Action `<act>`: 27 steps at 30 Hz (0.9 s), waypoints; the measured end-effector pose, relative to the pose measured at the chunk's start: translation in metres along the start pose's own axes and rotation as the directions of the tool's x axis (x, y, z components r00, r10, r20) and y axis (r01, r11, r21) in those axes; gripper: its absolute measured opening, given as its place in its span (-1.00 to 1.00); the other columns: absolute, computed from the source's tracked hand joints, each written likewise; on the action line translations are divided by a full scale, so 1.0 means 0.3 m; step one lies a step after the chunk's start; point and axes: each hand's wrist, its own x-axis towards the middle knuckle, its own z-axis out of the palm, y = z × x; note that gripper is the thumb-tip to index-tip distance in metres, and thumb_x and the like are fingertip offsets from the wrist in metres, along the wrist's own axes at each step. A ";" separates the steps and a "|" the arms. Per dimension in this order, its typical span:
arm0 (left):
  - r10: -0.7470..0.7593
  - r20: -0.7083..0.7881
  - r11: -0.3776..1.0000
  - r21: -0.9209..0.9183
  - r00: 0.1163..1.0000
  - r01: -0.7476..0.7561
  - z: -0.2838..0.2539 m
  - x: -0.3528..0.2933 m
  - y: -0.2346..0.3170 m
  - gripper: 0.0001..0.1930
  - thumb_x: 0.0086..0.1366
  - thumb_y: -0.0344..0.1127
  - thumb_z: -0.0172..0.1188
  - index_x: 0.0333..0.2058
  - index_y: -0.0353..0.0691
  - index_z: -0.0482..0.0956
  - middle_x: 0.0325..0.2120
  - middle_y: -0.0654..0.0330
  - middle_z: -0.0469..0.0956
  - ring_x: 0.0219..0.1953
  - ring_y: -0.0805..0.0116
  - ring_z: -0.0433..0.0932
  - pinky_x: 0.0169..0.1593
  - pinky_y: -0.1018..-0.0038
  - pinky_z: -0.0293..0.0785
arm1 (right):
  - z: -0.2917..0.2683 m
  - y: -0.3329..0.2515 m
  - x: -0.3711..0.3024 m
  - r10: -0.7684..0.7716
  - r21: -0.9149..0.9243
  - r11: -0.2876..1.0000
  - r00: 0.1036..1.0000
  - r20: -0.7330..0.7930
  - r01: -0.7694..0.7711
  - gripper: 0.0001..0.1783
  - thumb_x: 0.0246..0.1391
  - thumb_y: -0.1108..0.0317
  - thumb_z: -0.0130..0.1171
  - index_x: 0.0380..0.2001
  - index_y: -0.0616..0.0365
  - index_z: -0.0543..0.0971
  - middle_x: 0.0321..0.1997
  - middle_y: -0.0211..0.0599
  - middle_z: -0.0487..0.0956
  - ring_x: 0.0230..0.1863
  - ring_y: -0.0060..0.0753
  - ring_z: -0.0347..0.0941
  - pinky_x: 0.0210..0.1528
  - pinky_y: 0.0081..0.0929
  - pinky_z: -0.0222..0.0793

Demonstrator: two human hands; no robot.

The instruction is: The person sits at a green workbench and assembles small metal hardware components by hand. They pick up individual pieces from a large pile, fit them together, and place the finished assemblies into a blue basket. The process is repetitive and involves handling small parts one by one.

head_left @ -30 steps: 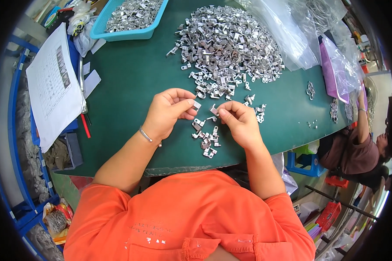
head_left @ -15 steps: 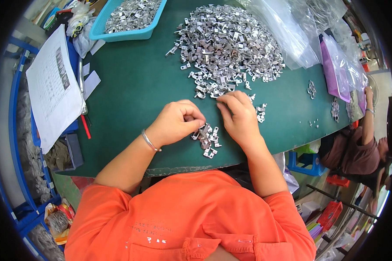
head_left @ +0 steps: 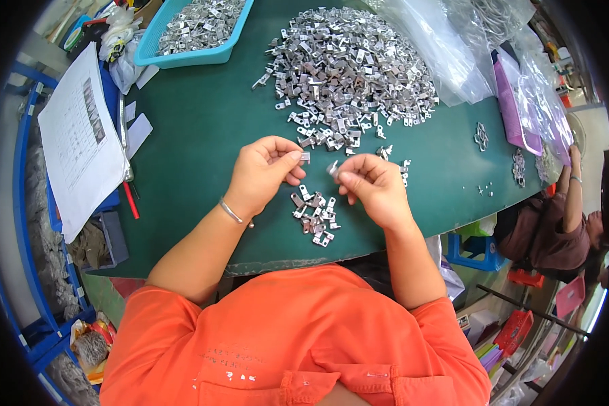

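Between the thumb and fingers of my left hand [head_left: 264, 169] is a small metal bracket [head_left: 305, 157], pinched over the green table. My right hand [head_left: 375, 186] pinches another small bent metal bracket [head_left: 333, 169], slightly smeared by motion. The two hands face each other with a gap between them. Just below them lies a small cluster of loose brackets [head_left: 316, 215] near the table's front edge. Beyond my hands spreads a large heap of the same silvery brackets [head_left: 355, 74]. A few more brackets [head_left: 404, 170] lie right beside my right hand.
A blue basket [head_left: 231, 55] of brackets stands at the far left. Printed sheets [head_left: 74, 139] and a red pen [head_left: 130, 201] lie left. Clear plastic bags [head_left: 446, 54], a purple bin [head_left: 514, 101] and metal rings [head_left: 481, 137] are on the right. Another person [head_left: 548, 230] sits at right.
My left hand has risen off the small cluster with a bracket in its fingers. My right hand has drawn back from the large heap's edge, now pinching a bracket.
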 end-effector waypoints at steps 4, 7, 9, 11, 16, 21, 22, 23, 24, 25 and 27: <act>-0.076 0.056 0.977 -0.194 0.996 0.085 -0.018 -0.001 0.006 -0.86 0.27 -0.45 0.12 -0.22 -0.37 0.51 -0.39 0.12 0.58 -0.42 0.45 0.59 -0.35 0.60 0.56 | -0.010 0.008 0.013 -0.468 -0.627 0.646 0.875 0.125 0.436 -0.87 -0.02 0.54 0.18 -0.33 0.22 0.57 -0.40 -0.30 0.53 -0.37 -0.33 0.46 -0.37 -0.47 0.36; -0.080 0.097 0.970 -0.223 0.992 0.100 -0.016 0.002 0.003 -0.85 0.28 -0.46 0.10 -0.21 -0.38 0.50 -0.36 0.11 0.58 -0.39 0.44 0.60 -0.32 0.59 0.57 | 0.022 0.018 0.094 -0.724 -0.844 0.350 0.689 0.031 0.406 -0.81 -0.11 0.52 0.23 -0.33 0.18 0.57 -0.34 -0.22 0.47 -0.28 -0.10 0.38 -0.23 -0.29 0.32; -0.068 0.103 0.972 -0.218 0.992 0.089 -0.012 0.000 -0.003 -0.85 0.28 -0.46 0.10 -0.20 -0.39 0.50 -0.34 0.09 0.58 -0.37 0.42 0.60 -0.30 0.58 0.57 | 0.021 0.045 0.129 -0.738 -0.860 0.337 0.675 0.012 0.383 -0.78 -0.16 0.51 0.27 -0.33 0.17 0.57 -0.33 -0.22 0.47 -0.27 -0.10 0.38 -0.23 -0.27 0.30; -0.062 0.107 0.975 -0.204 0.992 0.083 -0.016 -0.002 -0.006 -0.84 0.28 -0.46 0.09 -0.19 -0.39 0.49 -0.33 0.09 0.58 -0.35 0.41 0.60 -0.28 0.57 0.57 | 0.014 0.042 0.120 -0.724 -0.859 0.357 0.690 -0.005 0.368 -0.75 -0.21 0.51 0.30 -0.34 0.17 0.56 -0.31 -0.21 0.46 -0.26 -0.08 0.36 -0.21 -0.25 0.29; -0.070 0.109 0.970 -0.225 0.992 0.093 -0.012 -0.004 0.001 -0.86 0.28 -0.48 0.09 -0.21 -0.39 0.50 -0.31 0.08 0.57 -0.33 0.38 0.61 -0.24 0.54 0.58 | 0.023 0.033 0.053 -0.707 -0.644 0.596 0.694 -0.136 0.480 -0.81 -0.10 0.59 0.29 -0.34 0.26 0.56 -0.31 -0.28 0.59 -0.40 -0.50 0.50 -0.36 -0.61 0.40; -0.062 0.182 0.966 -0.236 0.981 0.105 0.006 -0.018 0.003 -0.86 0.24 -0.52 0.11 -0.22 -0.39 0.51 -0.34 0.09 0.59 -0.34 0.36 0.61 -0.25 0.53 0.58 | 0.034 0.045 0.013 -0.623 -0.447 0.743 0.760 -0.187 0.499 -0.81 -0.08 0.58 0.27 -0.31 0.27 0.57 -0.30 -0.20 0.58 -0.36 -0.45 0.54 -0.33 -0.57 0.48; -0.060 0.200 0.963 -0.245 0.978 0.109 0.009 -0.020 -0.001 -0.85 0.24 -0.51 0.12 -0.21 -0.39 0.51 -0.35 0.09 0.59 -0.36 0.38 0.62 -0.26 0.53 0.58 | 0.043 0.035 0.002 -0.656 -0.499 0.695 0.741 -0.145 0.518 -0.80 -0.09 0.59 0.28 -0.32 0.27 0.57 -0.30 -0.20 0.58 -0.36 -0.42 0.53 -0.34 -0.56 0.48; -0.066 0.211 0.960 -0.253 0.975 0.120 0.017 -0.025 -0.002 -0.85 0.25 -0.50 0.12 -0.21 -0.39 0.52 -0.35 0.08 0.60 -0.36 0.38 0.62 -0.26 0.53 0.58 | 0.051 0.027 -0.008 -0.685 -0.548 0.644 0.721 -0.101 0.535 -0.80 -0.10 0.59 0.28 -0.32 0.26 0.57 -0.31 -0.20 0.58 -0.37 -0.40 0.53 -0.34 -0.54 0.47; -0.072 0.223 0.956 -0.261 0.972 0.131 0.027 -0.031 -0.002 -0.85 0.26 -0.49 0.12 -0.21 -0.39 0.52 -0.35 0.08 0.60 -0.36 0.38 0.62 -0.26 0.53 0.58 | 0.055 0.040 -0.007 -0.751 -0.594 0.535 0.661 -0.009 0.600 -0.78 -0.13 0.59 0.30 -0.33 0.25 0.57 -0.33 -0.20 0.56 -0.38 -0.34 0.52 -0.37 -0.53 0.46; -0.075 0.241 0.954 -0.266 0.968 0.141 0.034 -0.032 0.002 -0.85 0.26 -0.48 0.12 -0.20 -0.39 0.53 -0.35 0.08 0.60 -0.36 0.39 0.62 -0.26 0.53 0.58 | 0.073 0.041 -0.016 -0.777 -0.588 0.500 0.629 0.019 0.636 -0.78 -0.14 0.59 0.30 -0.33 0.24 0.58 -0.35 -0.21 0.55 -0.38 -0.30 0.51 -0.38 -0.52 0.45; -0.096 0.276 0.963 -0.218 0.956 0.160 0.024 -0.037 0.003 -0.83 0.28 -0.44 0.12 -0.20 -0.39 0.54 -0.37 0.08 0.61 -0.36 0.40 0.62 -0.26 0.53 0.58 | 0.099 0.051 -0.036 -0.760 -0.548 0.561 0.649 -0.042 0.621 -0.78 -0.13 0.59 0.30 -0.33 0.24 0.58 -0.37 -0.21 0.55 -0.39 -0.30 0.51 -0.38 -0.53 0.45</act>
